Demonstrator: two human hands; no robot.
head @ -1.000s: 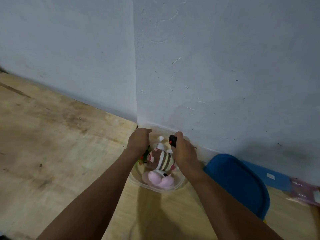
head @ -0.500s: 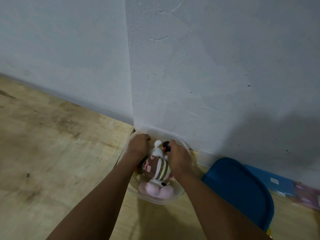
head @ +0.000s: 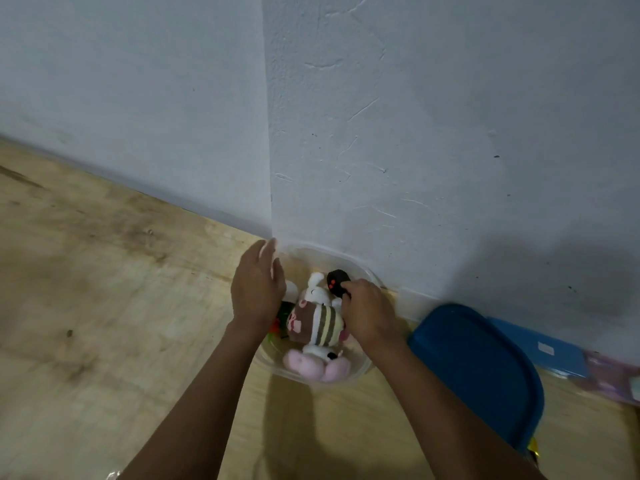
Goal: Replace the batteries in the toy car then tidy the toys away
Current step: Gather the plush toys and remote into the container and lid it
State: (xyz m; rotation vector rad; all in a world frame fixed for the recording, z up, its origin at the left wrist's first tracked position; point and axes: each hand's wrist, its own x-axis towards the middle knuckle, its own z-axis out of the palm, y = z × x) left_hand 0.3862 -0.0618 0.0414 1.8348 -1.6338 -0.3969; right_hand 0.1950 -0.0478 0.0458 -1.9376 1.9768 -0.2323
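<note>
A clear plastic tub (head: 360, 370) stands on the wooden floor against the white wall. Inside it lie a plush rabbit (head: 317, 323) with a brown-and-cream striped body and pink feet, and a green and red toy (head: 280, 320) mostly hidden under my left wrist. My right hand (head: 369, 315) holds a small black remote with red buttons (head: 336, 282) over the tub's far side. My left hand (head: 258, 289) hovers over the tub's left rim, fingers straight and together, holding nothing.
A blue plastic lid (head: 481, 368) lies on the floor right of the tub. Behind it, along the wall, lie a flat blue item (head: 540, 348) and a pinkish packet (head: 613, 379). The wall corner (head: 270, 202) rises just behind the tub.
My left hand has lifted off the tub's rim and straightened its fingers. My right hand has raised the black remote slightly, so more of it shows.
</note>
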